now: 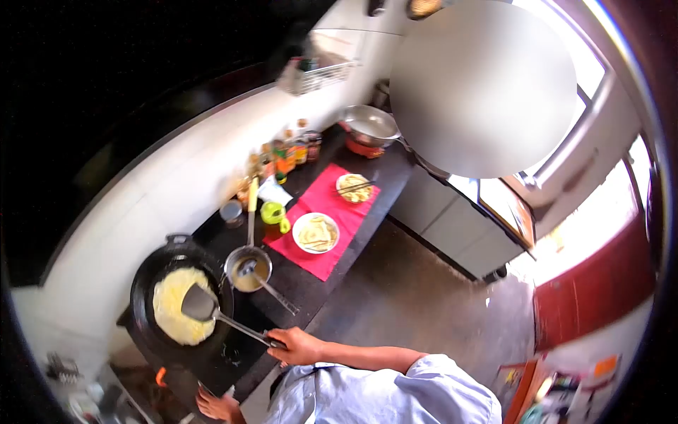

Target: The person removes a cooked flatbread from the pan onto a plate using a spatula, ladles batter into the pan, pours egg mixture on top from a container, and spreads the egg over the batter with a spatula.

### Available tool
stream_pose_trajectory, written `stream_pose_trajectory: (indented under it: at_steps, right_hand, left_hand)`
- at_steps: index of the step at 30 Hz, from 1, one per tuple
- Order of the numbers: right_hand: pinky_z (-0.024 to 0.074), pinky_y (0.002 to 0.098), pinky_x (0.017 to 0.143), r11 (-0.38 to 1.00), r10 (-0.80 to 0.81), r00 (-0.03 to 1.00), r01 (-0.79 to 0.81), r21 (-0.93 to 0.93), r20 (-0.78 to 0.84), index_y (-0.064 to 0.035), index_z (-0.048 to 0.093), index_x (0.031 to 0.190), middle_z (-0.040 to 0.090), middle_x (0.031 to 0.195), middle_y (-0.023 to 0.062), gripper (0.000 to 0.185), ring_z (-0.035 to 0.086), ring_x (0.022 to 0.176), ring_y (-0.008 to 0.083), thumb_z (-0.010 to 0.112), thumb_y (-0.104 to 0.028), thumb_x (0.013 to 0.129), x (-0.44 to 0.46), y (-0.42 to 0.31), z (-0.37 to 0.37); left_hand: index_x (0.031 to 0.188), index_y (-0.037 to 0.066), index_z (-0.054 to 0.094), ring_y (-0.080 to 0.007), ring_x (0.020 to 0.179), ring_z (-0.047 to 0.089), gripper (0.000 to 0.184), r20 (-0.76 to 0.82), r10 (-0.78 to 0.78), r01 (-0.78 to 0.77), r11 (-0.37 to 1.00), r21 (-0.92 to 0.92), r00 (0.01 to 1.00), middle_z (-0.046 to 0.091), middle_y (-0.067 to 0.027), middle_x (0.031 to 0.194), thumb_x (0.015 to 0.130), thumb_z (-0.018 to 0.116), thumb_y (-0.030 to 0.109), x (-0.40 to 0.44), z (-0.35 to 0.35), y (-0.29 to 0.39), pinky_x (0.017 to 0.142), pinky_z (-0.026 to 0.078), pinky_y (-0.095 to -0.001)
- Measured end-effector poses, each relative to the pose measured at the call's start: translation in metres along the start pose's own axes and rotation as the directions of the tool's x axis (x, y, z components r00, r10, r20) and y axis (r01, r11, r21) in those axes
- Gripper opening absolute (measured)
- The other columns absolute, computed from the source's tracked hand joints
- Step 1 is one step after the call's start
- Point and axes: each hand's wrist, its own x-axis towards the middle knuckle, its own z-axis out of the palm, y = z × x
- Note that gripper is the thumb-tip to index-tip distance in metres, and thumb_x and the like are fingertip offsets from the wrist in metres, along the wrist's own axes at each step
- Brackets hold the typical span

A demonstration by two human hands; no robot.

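Observation:
My right hand (296, 347) is closed around the dark handle end of a metal spatula (244, 328). The spatula's broad blade rests on a thin round yellow pancake (171, 305) in a black wok (143, 279). Low in the view, my left hand (217, 405) is beside the front edge of the stove, its fingers stretched out and partly blurred. To the right of the wok stands a small saucepan (265, 263) with pale liquid, and a metal spoon (277, 291) leans in it.
On a pink cloth (321, 267) stand a white bowl (296, 242) of folded pancake pieces and another bowl (351, 201) with chopsticks across it. Bottles (289, 152) line the wall. A green container (272, 213) and a large metal pan (371, 124) are farther back.

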Motion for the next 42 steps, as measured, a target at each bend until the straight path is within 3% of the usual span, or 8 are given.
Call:
stream_pose_trajectory:
  at_steps: [1, 2, 7, 11, 14, 23, 26, 42]
  right_hand:
    - [0.0577, 0.0374, 0.063, 1.000, -0.017, 0.999, 0.016, -0.020, -0.038, 0.0045, 0.055, 0.130, 0.068, 0.080, 0.0160, 0.035, 0.075, 0.067, 0.0235, 0.063, -0.016, 0.103, -0.006, -0.003, 0.002]
    - [0.0569, 0.0380, 0.062, 0.999, -0.035, 0.997, 0.033, -0.039, -0.065, 0.0041, 0.055, 0.130, 0.068, 0.079, 0.0166, 0.034, 0.074, 0.066, 0.0245, 0.062, -0.015, 0.102, -0.010, -0.007, 0.005]
    - [0.0530, 0.0429, 0.070, 0.998, -0.044, 0.980, 0.037, -0.042, -0.196, 0.0052, 0.059, 0.127, 0.066, 0.086, 0.0253, 0.037, 0.070, 0.078, 0.0382, 0.065, -0.019, 0.100, -0.029, 0.006, 0.043]
    - [0.0532, 0.0421, 0.069, 1.000, -0.007, 0.970, 0.005, -0.007, -0.242, 0.0059, 0.058, 0.133, 0.067, 0.087, 0.0249, 0.044, 0.070, 0.075, 0.0330, 0.067, -0.022, 0.100, -0.045, -0.001, 0.053]
    - [0.0551, 0.0438, 0.074, 0.997, 0.069, 0.967, -0.060, 0.042, -0.246, 0.0072, 0.058, 0.132, 0.069, 0.097, 0.0302, 0.045, 0.072, 0.084, 0.0397, 0.067, -0.021, 0.098, -0.053, -0.008, 0.058]
    - [0.0549, 0.0431, 0.078, 0.996, 0.051, 0.972, -0.033, 0.083, -0.229, 0.0077, 0.057, 0.134, 0.070, 0.098, 0.0263, 0.048, 0.071, 0.086, 0.0341, 0.066, -0.022, 0.098, -0.075, -0.011, 0.040]
    - [0.0537, 0.0398, 0.073, 0.998, -0.027, 0.963, 0.043, 0.051, -0.269, 0.0044, 0.057, 0.137, 0.070, 0.094, 0.0212, 0.047, 0.070, 0.080, 0.0276, 0.065, -0.026, 0.102, -0.084, -0.005, 0.028]
    - [0.0542, 0.0387, 0.081, 0.986, 0.042, 0.938, 0.017, 0.166, -0.345, 0.0052, 0.057, 0.141, 0.072, 0.104, 0.0182, 0.052, 0.068, 0.088, 0.0248, 0.065, -0.029, 0.102, -0.121, 0.011, -0.002]
  left_hand:
    - [0.131, 0.008, 0.065, -0.0370, 0.125, 0.058, 0.054, -0.089, -0.022, 0.014, 0.996, -0.091, 0.996, 0.064, -0.0209, 0.128, 0.090, 0.062, 0.044, 0.000, -0.042, 0.026, 0.107, 0.044, -0.0505]
    - [0.131, 0.008, 0.065, -0.0370, 0.125, 0.058, 0.054, -0.105, 0.011, -0.021, 0.995, -0.102, 0.994, 0.064, -0.0209, 0.128, 0.090, 0.062, 0.044, -0.004, -0.013, 0.011, 0.107, 0.044, -0.0505]
    - [0.132, 0.010, 0.065, -0.0357, 0.125, 0.059, 0.054, -0.140, 0.090, -0.107, 0.987, -0.118, 0.986, 0.064, -0.0194, 0.129, 0.092, 0.060, 0.045, 0.001, -0.045, 0.031, 0.106, 0.044, -0.0497]
    - [0.133, 0.011, 0.065, -0.0346, 0.126, 0.059, 0.053, -0.161, 0.117, -0.138, 0.982, -0.126, 0.980, 0.064, -0.0182, 0.130, 0.093, 0.058, 0.046, 0.002, -0.032, 0.031, 0.106, 0.044, -0.0490]
    - [0.133, 0.012, 0.065, -0.0338, 0.126, 0.059, 0.053, -0.173, 0.124, -0.146, 0.982, -0.121, 0.977, 0.064, -0.0173, 0.131, 0.093, 0.057, 0.046, 0.001, -0.017, 0.018, 0.105, 0.044, -0.0485]
    - [0.135, 0.015, 0.064, -0.0314, 0.126, 0.059, 0.052, -0.218, 0.112, -0.136, 0.986, -0.100, 0.969, 0.064, -0.0146, 0.133, 0.096, 0.053, 0.048, -0.003, -0.006, 0.011, 0.104, 0.044, -0.0470]
    - [0.135, 0.016, 0.064, -0.0306, 0.126, 0.059, 0.052, -0.238, 0.116, -0.141, 0.986, -0.090, 0.964, 0.064, -0.0137, 0.134, 0.097, 0.052, 0.049, -0.003, -0.008, 0.018, 0.104, 0.044, -0.0465]
    - [0.138, 0.021, 0.063, -0.0263, 0.127, 0.060, 0.051, -0.265, 0.183, -0.198, 0.980, -0.031, 0.947, 0.064, -0.0090, 0.138, 0.101, 0.044, 0.052, -0.002, -0.023, 0.066, 0.102, 0.043, -0.0439]
